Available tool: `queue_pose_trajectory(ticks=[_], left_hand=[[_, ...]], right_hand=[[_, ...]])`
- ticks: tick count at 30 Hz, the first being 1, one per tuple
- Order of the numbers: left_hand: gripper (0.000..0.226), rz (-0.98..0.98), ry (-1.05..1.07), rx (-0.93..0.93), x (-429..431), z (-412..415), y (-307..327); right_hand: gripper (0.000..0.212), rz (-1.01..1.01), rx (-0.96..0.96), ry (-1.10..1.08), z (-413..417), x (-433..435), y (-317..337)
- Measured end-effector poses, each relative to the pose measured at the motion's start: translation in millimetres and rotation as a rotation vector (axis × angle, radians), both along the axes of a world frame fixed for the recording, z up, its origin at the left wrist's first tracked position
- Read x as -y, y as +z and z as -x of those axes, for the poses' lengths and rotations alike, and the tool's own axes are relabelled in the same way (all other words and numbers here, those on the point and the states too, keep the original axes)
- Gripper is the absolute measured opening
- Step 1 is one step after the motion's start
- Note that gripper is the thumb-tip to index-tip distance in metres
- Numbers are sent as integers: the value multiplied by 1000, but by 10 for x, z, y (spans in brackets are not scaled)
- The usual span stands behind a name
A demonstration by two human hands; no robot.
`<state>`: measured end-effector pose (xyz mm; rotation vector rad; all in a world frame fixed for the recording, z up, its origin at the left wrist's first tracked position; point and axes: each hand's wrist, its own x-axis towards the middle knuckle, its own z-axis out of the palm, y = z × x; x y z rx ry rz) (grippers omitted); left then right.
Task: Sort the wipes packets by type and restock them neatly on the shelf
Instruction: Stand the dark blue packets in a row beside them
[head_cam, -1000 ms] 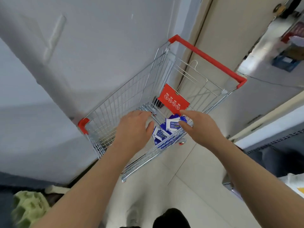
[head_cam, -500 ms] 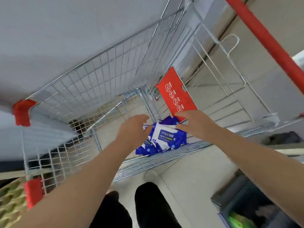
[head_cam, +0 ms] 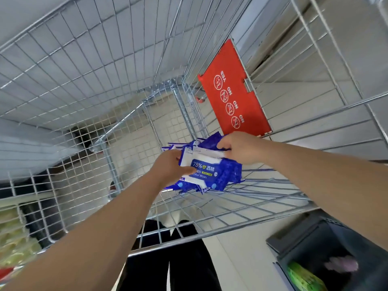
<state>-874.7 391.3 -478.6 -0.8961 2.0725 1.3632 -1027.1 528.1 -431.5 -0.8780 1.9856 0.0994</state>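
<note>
Reaches forward and down with both bare forearms, converging at the wrists. Grips the left edge of the stack of alcohol wipes packets point(head_cam: 212, 171) with the left hand point(head_cam: 171, 168), thumb laid on top, fingers underneath. Curls the right hand point(head_cam: 241, 148) over the stack's far edge, knuckles up.

Wall point(head_cam: 21, 9): pale grey and plain, filling the upper left.
Panel point(head_cam: 346, 38): beige, upper right, seen through wire bars, with a grey strip just beside it.
Floor point(head_cam: 241, 265): pale tiles with thin joints.
Cart point(head_cam: 84, 80): bright wire mesh across most of the view, with a red plate point(head_cam: 235, 91) bearing round symbols at the far end.
Crate point(head_cam: 315, 238): dark grey, on the floor at lower right, with something green point(head_cam: 304, 278) inside.
Lower left: blurred yellow-green goods point(head_cam: 12, 238) behind the mesh, kind unclear.
Light: even and soft, with a faint gleam on the wires.
</note>
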Motion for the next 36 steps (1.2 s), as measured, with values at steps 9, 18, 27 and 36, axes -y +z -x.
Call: queue_pose_trajectory(ticks=[9,18,27,36], left_hand=[[43,-179,168,10,-24,-79,-67],[32,-137,112,102,404,-250,-30],[29,-166,153,106,516,-455,-115],[22,-294,441,40,723,-550,-103]], right_hand=[[40,71,160,-298,-3,20,-36],[50,103,62,-231,94,3,-197],[58,97,-100,110,5,-30,-337],[36,145,-61,40,32,55,-337]])
